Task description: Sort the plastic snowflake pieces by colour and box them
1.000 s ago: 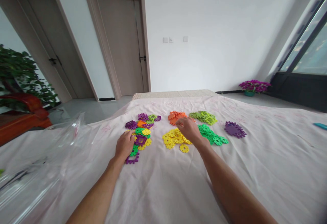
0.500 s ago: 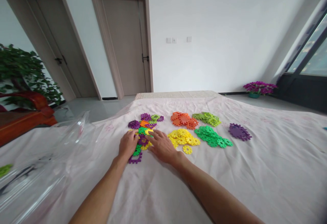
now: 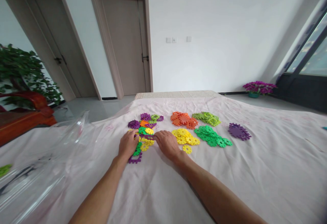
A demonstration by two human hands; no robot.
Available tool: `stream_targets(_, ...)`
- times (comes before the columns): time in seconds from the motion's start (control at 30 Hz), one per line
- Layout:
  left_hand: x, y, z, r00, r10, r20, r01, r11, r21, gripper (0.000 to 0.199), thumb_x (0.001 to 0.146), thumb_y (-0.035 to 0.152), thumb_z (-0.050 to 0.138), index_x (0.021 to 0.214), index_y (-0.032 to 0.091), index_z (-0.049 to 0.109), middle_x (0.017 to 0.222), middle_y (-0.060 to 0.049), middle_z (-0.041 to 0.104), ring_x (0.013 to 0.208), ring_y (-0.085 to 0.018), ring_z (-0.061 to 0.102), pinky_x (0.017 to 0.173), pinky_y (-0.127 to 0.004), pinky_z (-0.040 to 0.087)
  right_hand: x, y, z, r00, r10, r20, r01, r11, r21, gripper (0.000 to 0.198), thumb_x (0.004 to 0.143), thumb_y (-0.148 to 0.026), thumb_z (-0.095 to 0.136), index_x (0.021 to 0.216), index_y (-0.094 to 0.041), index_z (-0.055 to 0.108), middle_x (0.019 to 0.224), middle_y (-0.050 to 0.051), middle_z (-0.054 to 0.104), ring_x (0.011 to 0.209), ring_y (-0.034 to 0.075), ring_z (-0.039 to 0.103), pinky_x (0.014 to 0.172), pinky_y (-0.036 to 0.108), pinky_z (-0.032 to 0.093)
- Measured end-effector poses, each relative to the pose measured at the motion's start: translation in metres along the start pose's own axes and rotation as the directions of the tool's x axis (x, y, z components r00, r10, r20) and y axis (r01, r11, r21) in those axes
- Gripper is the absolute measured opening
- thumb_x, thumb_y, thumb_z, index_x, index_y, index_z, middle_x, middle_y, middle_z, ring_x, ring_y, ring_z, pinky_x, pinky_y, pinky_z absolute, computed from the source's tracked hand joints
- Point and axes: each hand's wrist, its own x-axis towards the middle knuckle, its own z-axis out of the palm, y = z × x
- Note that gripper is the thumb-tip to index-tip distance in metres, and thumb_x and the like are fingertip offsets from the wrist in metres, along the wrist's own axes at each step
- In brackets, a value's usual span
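Note:
A mixed pile of plastic building pieces lies between my hands, with yellow discs (image 3: 144,147), green discs (image 3: 137,149) and an orange piece (image 3: 143,123). My right hand (image 3: 167,144) pinches the end of a purple toothed piece (image 3: 148,137), held level over the pile. At the pile's left edge is my left hand (image 3: 128,144), its fingers curled inward. What those fingers grip is hidden. A purple square frame (image 3: 135,158) sticks out at the near end of the pile. Dark purple pieces (image 3: 133,124) lie at its far left.
Sorted heaps lie to the right: yellow discs (image 3: 182,135), orange pieces (image 3: 184,119), lime pieces (image 3: 206,118), green discs (image 3: 212,136) and purple pieces (image 3: 239,131). Clear plastic bags (image 3: 48,169) cover the cloth's left side. A wooden armchair (image 3: 28,115) stands beyond them.
My right hand has drawn back slightly to the right, out of the pile, with the purple piece now between its fingers. My left hand stays in nearly the same place.

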Motion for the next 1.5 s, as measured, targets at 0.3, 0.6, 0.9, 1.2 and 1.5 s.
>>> stream_targets(0.3, 0.0, -0.002, 0.0, 1.0, 0.002, -0.001, -0.002, 1.0, -0.019, 0.034, 0.093, 0.028, 0.044, 0.119, 0.019, 0.064, 0.127, -0.008, 0.065, 0.121, -0.021, 0.056, 0.106, -0.034, 0.04, 0.012, 0.078, -0.039, 0.873, 0.373, -0.315, -0.322, 0.925, 0.203, 0.032, 0.096, -0.035, 0.043, 0.084, -0.02, 0.068, 0.082, 0.004, 0.069, 0.074, 0.017, 0.06, 0.065, 0.024, 0.037)
stream_targets(0.6, 0.0, -0.003, 0.001, 1.0, 0.012, -0.011, -0.012, 1.0, -0.008, 0.037, 0.091, 0.03, 0.041, 0.118, 0.019, 0.064, 0.125, -0.008, 0.066, 0.12, -0.021, 0.058, 0.106, -0.033, 0.042, -0.022, 0.191, -0.071, 0.336, 0.873, -0.352, -0.331, 0.46, 0.824, 0.024, 0.083, -0.036, 0.054, 0.078, -0.016, 0.067, 0.073, 0.004, 0.068, 0.061, 0.014, 0.06, 0.058, 0.024, 0.047)
stream_targets(0.9, 0.0, -0.006, 0.002, 1.0, 0.025, 0.004, -0.025, 1.0, 0.004, 0.04, 0.091, 0.035, 0.038, 0.118, 0.019, 0.064, 0.126, -0.007, 0.066, 0.119, -0.022, 0.059, 0.104, -0.033, 0.043, -0.059, 0.24, -0.095, -0.146, 0.985, -0.09, 0.178, 0.116, 0.977, 0.009, 0.087, -0.023, 0.053, 0.08, -0.018, 0.053, 0.072, -0.003, 0.064, 0.051, 0.005, 0.057, 0.048, 0.013, 0.048)
stream_targets(1.2, 0.001, -0.008, 0.005, 1.0, 0.021, 0.005, -0.021, 1.0, 0.007, 0.041, 0.092, 0.034, 0.038, 0.119, 0.018, 0.064, 0.126, -0.008, 0.066, 0.12, -0.023, 0.059, 0.104, -0.035, 0.044, -0.064, 0.244, -0.114, -0.072, 0.995, 0.063, 0.238, -0.044, 0.97, 0.014, 0.081, -0.003, 0.054, 0.079, -0.017, 0.052, 0.068, -0.004, 0.062, 0.048, 0.002, 0.054, 0.046, 0.008, 0.046)
stream_targets(1.5, 0.0, -0.003, 0.002, 0.999, 0.031, -0.021, -0.032, 0.999, -0.007, 0.037, 0.092, 0.028, 0.041, 0.118, 0.017, 0.065, 0.124, -0.008, 0.067, 0.119, -0.021, 0.058, 0.105, -0.035, 0.043, -0.011, 0.153, -0.07, 0.529, 0.846, -0.061, -0.185, 0.185, 0.965, 0.027, 0.073, -0.019, 0.067, 0.099, -0.015, 0.069, 0.076, 0.0, 0.07, 0.054, 0.007, 0.057, 0.046, 0.016, 0.041)
